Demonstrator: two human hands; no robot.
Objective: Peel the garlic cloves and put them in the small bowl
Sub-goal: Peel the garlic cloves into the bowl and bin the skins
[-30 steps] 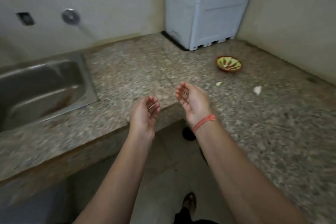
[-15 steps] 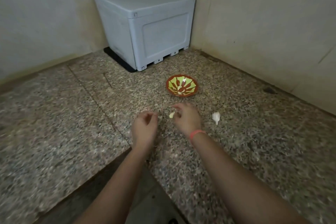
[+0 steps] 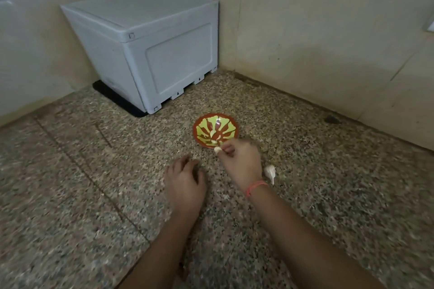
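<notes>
A small red bowl with a yellow-green pattern stands on the speckled granite counter, with a few pale cloves inside. My right hand, an orange band at its wrist, pinches a pale garlic clove at the bowl's near rim. My left hand rests just left of it on the counter, fingers loosely curled and holding nothing. A white piece of garlic lies on the counter to the right of my right hand.
A grey plastic box on a black mat stands in the far corner behind the bowl. Tiled walls close the counter at the back and right. The counter's front edge runs under my forearms.
The view swung from the sink toward the corner. My right hand took the clove off the counter and lifted it to the bowl's near rim; my left hand stayed beside it.
</notes>
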